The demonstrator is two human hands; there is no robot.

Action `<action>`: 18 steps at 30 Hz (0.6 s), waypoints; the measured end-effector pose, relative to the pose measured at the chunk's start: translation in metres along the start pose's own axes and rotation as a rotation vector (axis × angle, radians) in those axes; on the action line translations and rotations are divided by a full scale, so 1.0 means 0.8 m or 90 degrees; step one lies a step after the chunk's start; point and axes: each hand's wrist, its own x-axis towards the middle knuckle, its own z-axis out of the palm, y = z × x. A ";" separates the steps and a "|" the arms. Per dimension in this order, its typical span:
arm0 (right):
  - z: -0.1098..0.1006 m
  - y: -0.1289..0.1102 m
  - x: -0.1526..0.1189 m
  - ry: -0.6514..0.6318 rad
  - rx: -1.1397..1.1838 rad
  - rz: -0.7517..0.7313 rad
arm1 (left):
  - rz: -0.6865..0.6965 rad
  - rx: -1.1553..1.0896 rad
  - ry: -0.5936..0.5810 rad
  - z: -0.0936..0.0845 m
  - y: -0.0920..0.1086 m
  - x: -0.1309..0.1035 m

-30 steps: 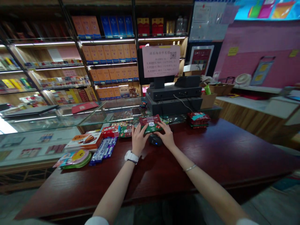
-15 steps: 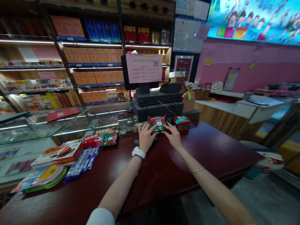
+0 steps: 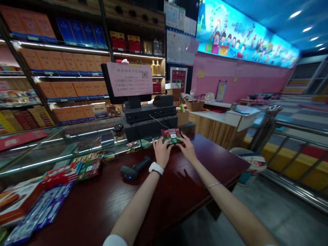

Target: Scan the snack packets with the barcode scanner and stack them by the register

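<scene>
A red and green snack packet (image 3: 173,134) is held up near the far edge of the dark red table (image 3: 179,181). My left hand (image 3: 162,150), with a white watch at the wrist, grips its left side. On its right side are the fingers of my right hand (image 3: 187,147); a thin bracelet circles that forearm. Something red shows just behind the packet, mostly hidden by it. A black barcode scanner (image 3: 135,168) lies on the table to the left of my left hand.
Red and green packets (image 3: 88,168), blue-purple packs (image 3: 42,206) and an orange-white box (image 3: 20,200) lie at the left. Behind stand a glass counter (image 3: 89,140), a black monitor with a pink paper sign (image 3: 130,80), and shelves of boxes. Metal railings (image 3: 297,150) are at the right.
The view has turned to the right. Both hands still hold the packet, now in front of the other red packets at the right. The scanner, earlier mostly behind my left hand, shows fully.
</scene>
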 end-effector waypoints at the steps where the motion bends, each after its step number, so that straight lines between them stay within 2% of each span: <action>1: -0.002 0.007 0.002 -0.003 0.006 0.006 | -0.002 -0.002 0.001 0.005 0.003 0.003; 9: -0.003 0.061 0.020 -0.042 0.029 0.033 | -0.050 -0.033 -0.027 0.052 0.009 0.020; 18: 0.004 0.106 0.032 -0.095 -0.062 0.068 | -0.091 -0.069 -0.061 0.097 0.003 0.031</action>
